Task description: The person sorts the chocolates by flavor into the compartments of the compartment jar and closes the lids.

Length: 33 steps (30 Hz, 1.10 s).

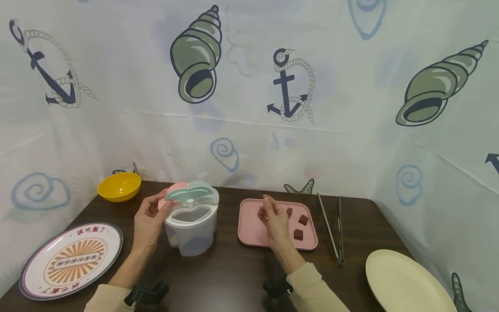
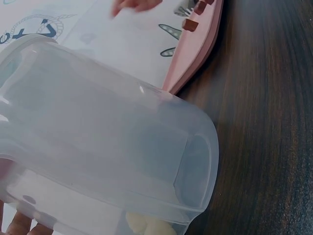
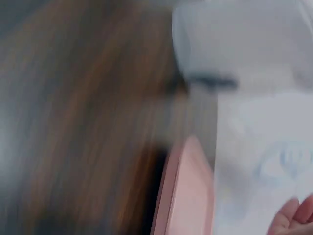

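Observation:
A translucent divided storage container (image 1: 195, 238) with pink and mint flip lids stands at the table's middle left. Its mint lid (image 1: 189, 193) is raised above an uncovered compartment. My left hand (image 1: 150, 219) grips the container's upper left side, thumb near the raised lid and fingers by the pink lid. Cream-coloured pieces (image 2: 149, 225) show through one compartment in the left wrist view. My right hand (image 1: 277, 221) hovers over the pink tray (image 1: 249, 227), fingers loosely curled, with nothing visible between them. Dark brown cubes (image 1: 298, 234) lie on the tray's right part.
Metal tongs (image 1: 341, 242) lie right of the tray. A cream plate (image 1: 405, 281) is at the front right. On the left are a patterned white plate (image 1: 78, 260) and a yellow bowl (image 1: 118, 187). A printed curtain (image 1: 249, 143) hangs behind the table.

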### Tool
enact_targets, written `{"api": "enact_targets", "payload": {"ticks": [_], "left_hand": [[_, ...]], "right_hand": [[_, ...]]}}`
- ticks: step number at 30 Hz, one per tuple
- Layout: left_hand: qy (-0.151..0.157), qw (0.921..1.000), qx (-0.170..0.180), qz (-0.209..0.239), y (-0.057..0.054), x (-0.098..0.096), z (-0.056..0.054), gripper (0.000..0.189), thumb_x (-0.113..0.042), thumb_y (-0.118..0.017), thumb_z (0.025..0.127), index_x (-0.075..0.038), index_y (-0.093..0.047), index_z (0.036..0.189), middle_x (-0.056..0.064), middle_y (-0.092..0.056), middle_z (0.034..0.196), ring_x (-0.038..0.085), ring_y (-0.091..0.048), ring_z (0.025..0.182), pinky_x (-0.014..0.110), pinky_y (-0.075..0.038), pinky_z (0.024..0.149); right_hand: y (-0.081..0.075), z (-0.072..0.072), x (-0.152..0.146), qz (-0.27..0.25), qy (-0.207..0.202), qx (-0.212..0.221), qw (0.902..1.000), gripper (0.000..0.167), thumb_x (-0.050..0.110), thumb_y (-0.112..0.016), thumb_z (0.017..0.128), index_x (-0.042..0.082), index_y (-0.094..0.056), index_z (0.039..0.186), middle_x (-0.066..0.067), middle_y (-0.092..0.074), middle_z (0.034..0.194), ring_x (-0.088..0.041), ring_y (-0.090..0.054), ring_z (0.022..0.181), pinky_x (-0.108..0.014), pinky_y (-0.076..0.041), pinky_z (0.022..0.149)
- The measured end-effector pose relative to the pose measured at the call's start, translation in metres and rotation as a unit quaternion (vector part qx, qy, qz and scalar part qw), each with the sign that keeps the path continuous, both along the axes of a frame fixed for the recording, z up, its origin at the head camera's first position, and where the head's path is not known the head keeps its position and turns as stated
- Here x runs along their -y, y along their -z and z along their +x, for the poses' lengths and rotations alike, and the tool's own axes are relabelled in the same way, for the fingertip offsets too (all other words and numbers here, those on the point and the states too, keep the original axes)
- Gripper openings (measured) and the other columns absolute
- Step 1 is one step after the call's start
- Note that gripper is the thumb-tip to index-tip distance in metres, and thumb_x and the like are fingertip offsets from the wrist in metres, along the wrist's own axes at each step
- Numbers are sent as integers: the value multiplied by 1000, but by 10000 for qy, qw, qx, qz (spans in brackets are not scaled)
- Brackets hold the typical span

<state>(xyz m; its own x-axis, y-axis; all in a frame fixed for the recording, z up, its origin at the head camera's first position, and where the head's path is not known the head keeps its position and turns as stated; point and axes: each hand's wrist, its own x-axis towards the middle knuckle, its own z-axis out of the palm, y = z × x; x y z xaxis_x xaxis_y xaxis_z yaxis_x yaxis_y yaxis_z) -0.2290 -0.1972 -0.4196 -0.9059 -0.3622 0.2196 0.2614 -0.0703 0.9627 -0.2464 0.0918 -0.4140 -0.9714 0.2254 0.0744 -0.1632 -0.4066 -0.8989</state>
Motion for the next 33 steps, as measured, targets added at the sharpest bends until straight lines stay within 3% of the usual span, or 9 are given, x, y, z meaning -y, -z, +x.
{"api": "enact_targets", "payload": {"ticks": [2,4,7,10,14,18,20,27,33], "left_hand": [[-56,10000,60,-1,0,3,1,38,-21,-69,86,-9,-56,120,-7,-58,128,1,-51,114,8,-41,92],[-91,9999,90,-2,0,4,1,38,-21,-69,86,-10,-56,119,-8,-58,127,2,-51,114,8,-42,91],[-86,9999,66,4,0,6,2,38,-20,-69,86,-9,-56,119,-9,-59,126,2,-51,115,9,-41,92],[-50,10000,51,63,0,7,2,38,-19,-69,86,-9,-55,119,-10,-59,125,2,-50,115,9,-41,93],[-34,9999,58,116,-1,8,2,39,-19,-69,86,-9,-55,120,-10,-59,124,3,-50,116,10,-41,94],[17,9999,67,93,-1,7,1,39,-19,-70,85,-9,-56,120,-9,-58,126,2,-51,114,9,-41,93],[45,9999,63,84,0,6,1,39,-19,-70,85,-9,-56,120,-9,-58,126,2,-51,113,8,-41,92],[50,10000,52,15,0,4,-1,38,-19,-70,85,-9,-56,119,-9,-59,125,1,-51,112,9,-41,93],[87,10000,19,29,0,3,-2,38,-18,-69,86,-8,-56,120,-9,-59,125,2,-51,113,10,-41,95]], "right_hand": [[2,-3,-24,153,623,-98,9979,33,12,-59,93,-7,-56,120,7,-60,73,-4,-59,69,-20,-53,71],[5,-6,-49,477,1345,-150,9896,37,11,-61,91,-9,-54,121,7,-59,77,-1,-57,70,-15,-52,67],[12,-8,-88,1254,2424,-53,9620,39,12,-63,90,-10,-54,121,1,-58,87,-3,-53,77,-11,-45,67],[18,-8,-121,2012,3103,284,9287,41,11,-64,88,-8,-54,122,-14,-55,105,-15,-51,96,-19,-43,84],[26,-4,-152,2785,3013,967,9068,51,12,-64,88,-9,-46,130,-29,-39,129,-39,-38,121,-45,-34,103],[31,5,-167,3519,2649,1620,8830,60,15,-63,87,-11,-38,134,-34,-36,132,-50,-30,125,-57,-25,106],[33,9,-171,3763,2496,1819,8735,62,16,-63,86,-12,-37,134,-35,-38,132,-52,-30,124,-59,-24,105],[38,14,-176,4329,1975,2076,8547,68,20,-65,84,-16,-34,133,-38,-37,134,-53,-32,124,-59,-24,106],[39,13,-181,4830,1805,2173,8288,67,16,-65,84,-15,-33,134,-40,-38,131,-54,-36,121,-59,-30,103]]}}
